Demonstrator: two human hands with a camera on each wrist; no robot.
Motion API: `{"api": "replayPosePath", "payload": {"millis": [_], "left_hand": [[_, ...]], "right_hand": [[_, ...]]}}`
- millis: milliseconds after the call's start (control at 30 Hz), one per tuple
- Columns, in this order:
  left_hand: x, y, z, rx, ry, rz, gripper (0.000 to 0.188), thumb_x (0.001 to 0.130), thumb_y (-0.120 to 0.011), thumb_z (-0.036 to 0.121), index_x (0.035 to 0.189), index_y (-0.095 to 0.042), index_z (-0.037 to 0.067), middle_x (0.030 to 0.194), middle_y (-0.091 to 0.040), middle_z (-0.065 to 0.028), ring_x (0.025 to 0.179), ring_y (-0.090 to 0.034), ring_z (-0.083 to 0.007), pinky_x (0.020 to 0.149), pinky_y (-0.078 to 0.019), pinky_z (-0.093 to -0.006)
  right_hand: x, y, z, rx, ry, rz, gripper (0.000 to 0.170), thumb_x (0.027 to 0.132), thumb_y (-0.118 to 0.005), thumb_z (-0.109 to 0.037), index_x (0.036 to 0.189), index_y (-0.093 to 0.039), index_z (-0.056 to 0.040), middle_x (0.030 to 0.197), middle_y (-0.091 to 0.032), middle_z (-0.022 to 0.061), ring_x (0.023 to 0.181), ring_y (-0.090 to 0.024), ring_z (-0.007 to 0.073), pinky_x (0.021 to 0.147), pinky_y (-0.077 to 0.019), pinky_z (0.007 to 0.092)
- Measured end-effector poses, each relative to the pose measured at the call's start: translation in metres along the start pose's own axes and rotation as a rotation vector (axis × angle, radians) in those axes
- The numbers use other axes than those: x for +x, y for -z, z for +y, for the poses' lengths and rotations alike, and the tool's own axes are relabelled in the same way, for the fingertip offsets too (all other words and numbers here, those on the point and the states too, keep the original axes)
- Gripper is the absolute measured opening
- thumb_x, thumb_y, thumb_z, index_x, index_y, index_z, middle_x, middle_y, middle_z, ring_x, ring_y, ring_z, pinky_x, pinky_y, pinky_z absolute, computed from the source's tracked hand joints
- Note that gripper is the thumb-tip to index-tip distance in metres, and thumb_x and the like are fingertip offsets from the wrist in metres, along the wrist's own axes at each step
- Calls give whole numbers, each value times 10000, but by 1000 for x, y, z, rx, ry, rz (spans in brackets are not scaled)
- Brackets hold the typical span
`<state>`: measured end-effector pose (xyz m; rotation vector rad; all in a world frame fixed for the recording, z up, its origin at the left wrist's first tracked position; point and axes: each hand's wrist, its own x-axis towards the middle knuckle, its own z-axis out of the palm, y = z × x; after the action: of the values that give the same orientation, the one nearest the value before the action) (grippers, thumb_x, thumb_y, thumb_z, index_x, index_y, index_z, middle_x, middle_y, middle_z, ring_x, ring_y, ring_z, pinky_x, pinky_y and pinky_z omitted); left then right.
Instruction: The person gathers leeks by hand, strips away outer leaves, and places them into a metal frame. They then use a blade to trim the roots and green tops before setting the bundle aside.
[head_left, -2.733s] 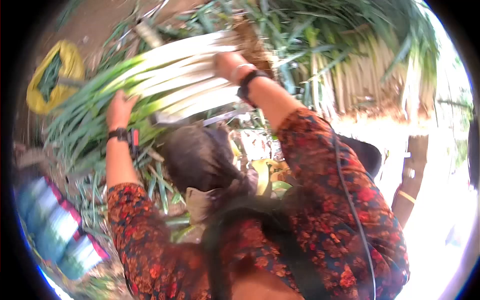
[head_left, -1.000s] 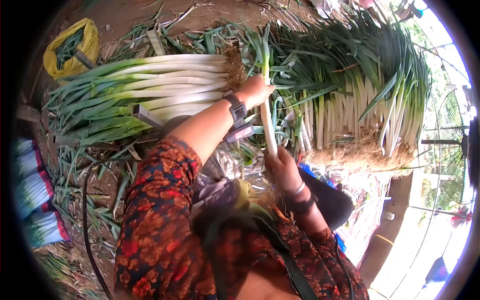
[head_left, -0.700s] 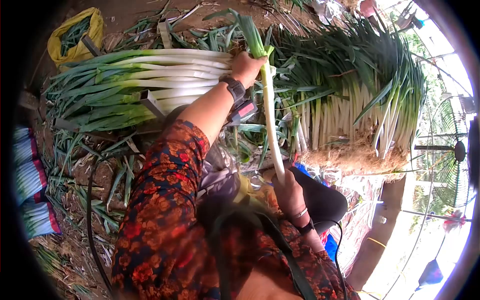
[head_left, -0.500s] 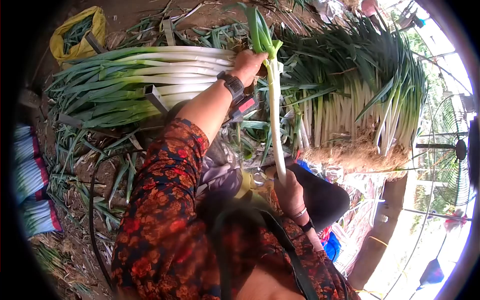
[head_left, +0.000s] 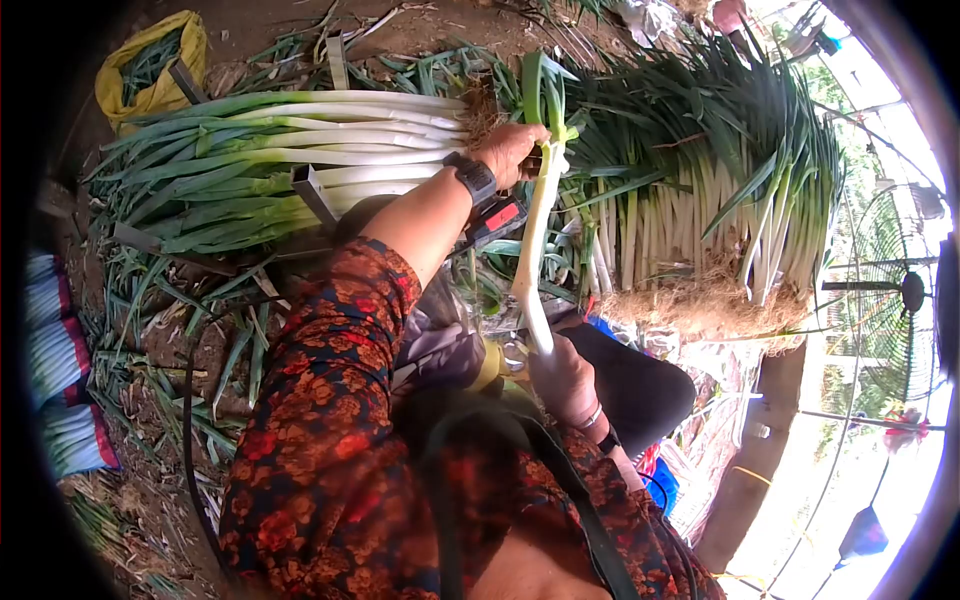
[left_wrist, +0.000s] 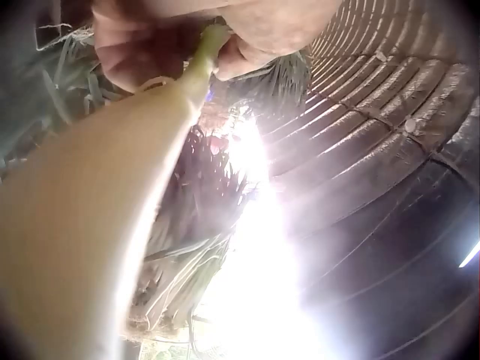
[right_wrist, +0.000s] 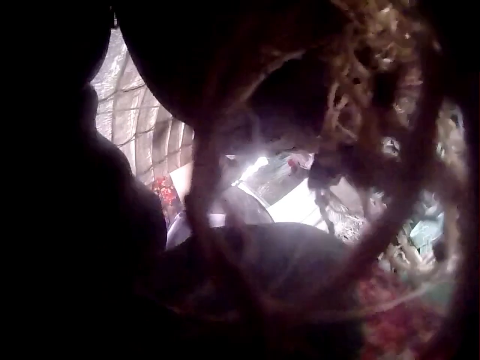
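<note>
A single leek (head_left: 536, 225) stands between my hands, green top away from me, its white stalk kinked low down. With curled fingers, my left hand (head_left: 510, 152) pinches it just below the green leaves. In the left wrist view those fingers (left_wrist: 244, 52) grip a narrow pale-green part, and the wide white leek stalk (left_wrist: 82, 217) fills the near left. My right hand (head_left: 564, 382) grips the leek's lower end by my lap. Stringy roots (right_wrist: 337, 112) hang across the dark right wrist view; the right fingers are mostly in shadow there.
Left lies a row of white-stalked leeks (head_left: 350, 140) between metal posts (head_left: 314, 192). A large heap of rooted leeks (head_left: 690, 230) is at right. A yellow sack (head_left: 190, 62) stands back left, printed bags (head_left: 60, 350) at far left, leaf scraps (head_left: 240, 360) on the ground.
Earlier both hands were on the leek row at left; now they hold one leek. Over the last half second my left hand came slightly nearer me, my right shifted left, and the stalk bent.
</note>
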<state>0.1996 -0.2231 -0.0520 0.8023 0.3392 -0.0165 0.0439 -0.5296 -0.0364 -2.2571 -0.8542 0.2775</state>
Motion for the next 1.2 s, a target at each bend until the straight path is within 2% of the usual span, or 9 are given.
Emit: {"api": "replayPosePath", "payload": {"millis": [267, 433, 700, 833, 933, 967, 1033, 1133, 1200], "left_hand": [[14, 14, -1, 14, -167, 49, 287, 845, -733, 216, 1032, -615, 34, 851, -619, -52, 717, -600, -179, 643, -525, -326], [-42, 22, 70, -11, -401, 216, 264, 842, -703, 142, 1068, -612, 40, 845, -640, -71, 754, -624, -180, 698, -525, -342], [-170, 123, 187, 72, -934, 414, 285, 911, -645, 336, 998, -645, 64, 837, -641, -51, 794, -628, -158, 677, -506, -264], [-232, 196, 193, 420, -812, 664, 457, 895, -621, 487, 984, -618, 39, 809, -673, -70, 710, -665, -180, 695, -555, -310], [-253, 243, 181, 760, 18, 739, 657, 824, -584, 673, 566, -582, 69, 541, -583, -67, 476, -550, -120, 471, -395, -256], [-244, 246, 163, 999, 50, 1041, 602, 817, -618, 631, 616, -625, 63, 562, -597, -82, 501, -567, -200, 503, -434, -325], [-229, 267, 147, 1785, -272, 1088, 435, 808, -671, 522, 756, -679, 90, 697, -643, -96, 643, -609, -293, 605, -473, -398], [-191, 269, 127, 2118, -1057, 842, 288, 785, -709, 410, 904, -703, 147, 873, -659, -95, 846, -609, -335, 746, -474, -437], [-175, 301, 112, 2028, -727, 797, 306, 818, -685, 391, 962, -695, 121, 1005, -640, -121, 942, -590, -327, 827, -449, -436]], "right_hand": [[-6, 5, 1, 45, -88, -155, 259, 821, -699, -88, 1065, -614, -72, 793, -657, 134, 688, -646, 207, 642, -519, 328], [31, 14, -12, -206, -130, -151, 262, 878, -660, -172, 1084, -571, -37, 919, -649, 147, 731, -639, 331, 648, -527, 388], [199, -23, -46, -239, 513, 101, 309, 867, -666, -235, 1161, -607, -160, 928, -613, 137, 783, -620, 351, 641, -505, 450], [277, -82, -69, -216, 620, 107, 268, 869, -637, -284, 1122, -643, -196, 985, -641, 114, 928, -616, 340, 818, -496, 440], [316, -136, -56, -570, 430, 19, 281, 891, -558, -352, 1128, -654, -235, 1096, -629, 82, 1093, -563, 314, 898, -450, 464], [326, -155, -44, -724, 389, 4, 275, 898, -540, -342, 1125, -658, -242, 1111, -627, 72, 1132, -541, 309, 923, -427, 477], [330, -168, -43, -802, 305, -70, 241, 896, -524, -281, 1071, -678, -218, 1121, -616, 60, 1155, -515, 305, 955, -393, 495], [329, -179, -38, -708, 327, -46, 249, 907, -482, -247, 961, -675, -99, 1099, -594, 110, 1130, -515, 303, 925, -442, 450], [328, -179, -35, -470, 152, -52, 269, 923, -450, -241, 996, -643, -68, 1084, -586, 150, 1114, -522, 303, 898, -471, 440]]}}
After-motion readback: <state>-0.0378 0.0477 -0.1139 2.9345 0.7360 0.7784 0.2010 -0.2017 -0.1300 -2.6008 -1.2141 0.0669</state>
